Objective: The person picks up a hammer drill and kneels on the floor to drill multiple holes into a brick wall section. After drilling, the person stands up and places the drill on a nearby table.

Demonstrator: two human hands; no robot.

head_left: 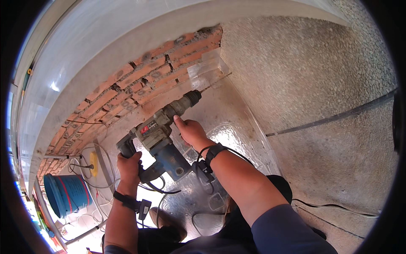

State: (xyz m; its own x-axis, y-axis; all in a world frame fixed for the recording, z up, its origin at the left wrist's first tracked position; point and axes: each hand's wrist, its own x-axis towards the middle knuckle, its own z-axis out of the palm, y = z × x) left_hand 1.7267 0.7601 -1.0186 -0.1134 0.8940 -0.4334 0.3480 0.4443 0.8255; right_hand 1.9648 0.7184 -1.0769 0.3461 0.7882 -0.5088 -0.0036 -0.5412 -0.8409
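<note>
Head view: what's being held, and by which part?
A blue-and-grey rotary hammer drill: left hand wraps its rear handle, right hand grips the front barrel behind the chuck.

Hammer drill [163,139]: blue-grey body, dusty, red label on side. Held tilted, nose pointing up-right, bit end against base of exposed brick wall [139,80]. Black cord trailing from rear handle.

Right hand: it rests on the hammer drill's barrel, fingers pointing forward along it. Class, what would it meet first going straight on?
Most likely the drill's chuck, just ahead of the right hand on the hammer drill; beyond that stands the brick wall. Depth is hard to judge here.
</note>
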